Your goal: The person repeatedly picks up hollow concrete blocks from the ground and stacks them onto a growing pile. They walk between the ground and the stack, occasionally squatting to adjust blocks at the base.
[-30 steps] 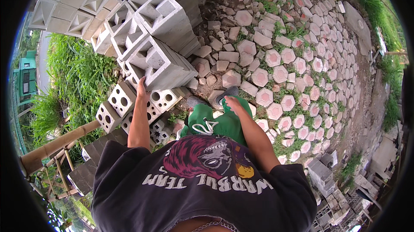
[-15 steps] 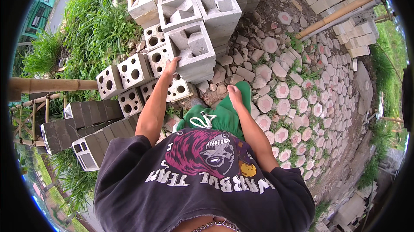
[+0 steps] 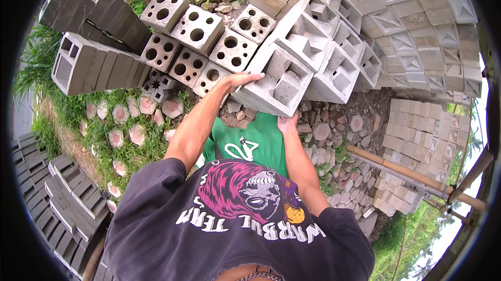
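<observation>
Outdoor yard of stacked blocks (image 3: 417, 36) and grass, we held a grey patterned concrete block (image 3: 274, 80) at chest height (before our green shorts), left hand (image 3: 237, 79) flat on top, right hand (image 3: 288, 123) cupped beneath.

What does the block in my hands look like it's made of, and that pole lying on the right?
The pale grey block looks like cast concrete: matt, grainy, with sharp moulded recesses. The left hand lies on its top edge and the right hand supports it from below. The pole looks like bamboo, tan and smooth with joint rings, though that is less sure.
</observation>
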The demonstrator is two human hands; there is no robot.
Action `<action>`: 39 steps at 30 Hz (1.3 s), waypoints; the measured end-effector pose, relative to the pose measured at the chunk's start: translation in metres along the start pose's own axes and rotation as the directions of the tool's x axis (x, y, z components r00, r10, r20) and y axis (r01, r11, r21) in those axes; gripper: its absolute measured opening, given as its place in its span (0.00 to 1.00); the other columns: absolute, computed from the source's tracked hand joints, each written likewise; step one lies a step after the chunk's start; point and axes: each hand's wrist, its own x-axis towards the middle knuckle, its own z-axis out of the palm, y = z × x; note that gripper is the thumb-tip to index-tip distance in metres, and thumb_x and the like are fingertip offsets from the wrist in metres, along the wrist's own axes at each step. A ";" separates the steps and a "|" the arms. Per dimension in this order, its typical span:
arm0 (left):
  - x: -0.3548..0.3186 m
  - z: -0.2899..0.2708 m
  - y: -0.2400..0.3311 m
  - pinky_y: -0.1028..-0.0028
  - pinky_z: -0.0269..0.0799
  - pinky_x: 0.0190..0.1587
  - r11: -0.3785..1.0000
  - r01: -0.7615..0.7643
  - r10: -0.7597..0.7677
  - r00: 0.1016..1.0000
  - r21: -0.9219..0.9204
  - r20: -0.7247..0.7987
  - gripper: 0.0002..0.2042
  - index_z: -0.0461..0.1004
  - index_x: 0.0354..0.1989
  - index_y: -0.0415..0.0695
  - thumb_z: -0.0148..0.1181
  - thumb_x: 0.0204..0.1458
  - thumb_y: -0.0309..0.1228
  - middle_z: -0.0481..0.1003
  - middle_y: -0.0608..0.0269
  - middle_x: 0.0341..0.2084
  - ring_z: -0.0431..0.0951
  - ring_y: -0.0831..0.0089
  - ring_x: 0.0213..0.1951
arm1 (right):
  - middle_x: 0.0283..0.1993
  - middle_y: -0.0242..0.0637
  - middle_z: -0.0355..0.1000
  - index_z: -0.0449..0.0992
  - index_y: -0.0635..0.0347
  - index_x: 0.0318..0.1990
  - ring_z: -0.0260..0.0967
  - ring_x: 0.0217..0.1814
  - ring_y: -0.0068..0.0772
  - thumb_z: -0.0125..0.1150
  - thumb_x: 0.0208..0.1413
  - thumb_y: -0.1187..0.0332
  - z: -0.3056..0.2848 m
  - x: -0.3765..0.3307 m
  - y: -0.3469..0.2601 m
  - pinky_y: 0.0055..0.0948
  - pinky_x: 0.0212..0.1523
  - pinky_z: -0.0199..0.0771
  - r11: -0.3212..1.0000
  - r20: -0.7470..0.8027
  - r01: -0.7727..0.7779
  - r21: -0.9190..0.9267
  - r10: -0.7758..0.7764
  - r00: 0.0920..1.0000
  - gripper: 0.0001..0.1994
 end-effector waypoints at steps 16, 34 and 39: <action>0.175 -0.042 -0.118 0.69 0.33 0.69 0.934 -0.239 0.104 0.894 -0.265 -0.437 0.31 0.44 0.68 0.38 0.34 0.63 0.47 0.42 0.51 0.69 0.38 0.63 0.71 | 0.65 0.37 0.60 0.58 0.53 0.65 0.57 0.66 0.45 0.35 0.63 0.47 0.010 0.050 -0.022 0.47 0.63 0.58 0.927 0.324 -0.374 -0.036 0.365 0.873 0.29; 0.182 -0.052 -0.102 0.56 0.30 0.69 0.995 0.063 -0.085 0.940 -0.076 -0.331 0.38 0.34 0.69 0.39 0.28 0.58 0.55 0.33 0.48 0.70 0.30 0.56 0.71 | 0.66 0.39 0.58 0.56 0.54 0.66 0.55 0.67 0.44 0.36 0.63 0.47 -0.021 -0.050 -0.061 0.46 0.64 0.57 0.927 0.065 -0.373 -0.027 0.374 0.925 0.29; 0.186 -0.049 -0.101 0.54 0.30 0.69 0.995 0.074 -0.092 0.946 -0.069 -0.310 0.38 0.34 0.69 0.39 0.27 0.58 0.54 0.32 0.49 0.70 0.29 0.55 0.71 | 0.66 0.39 0.57 0.56 0.54 0.66 0.55 0.67 0.44 0.36 0.63 0.48 -0.017 -0.063 -0.068 0.45 0.65 0.56 0.929 0.040 -0.368 -0.033 0.369 0.929 0.29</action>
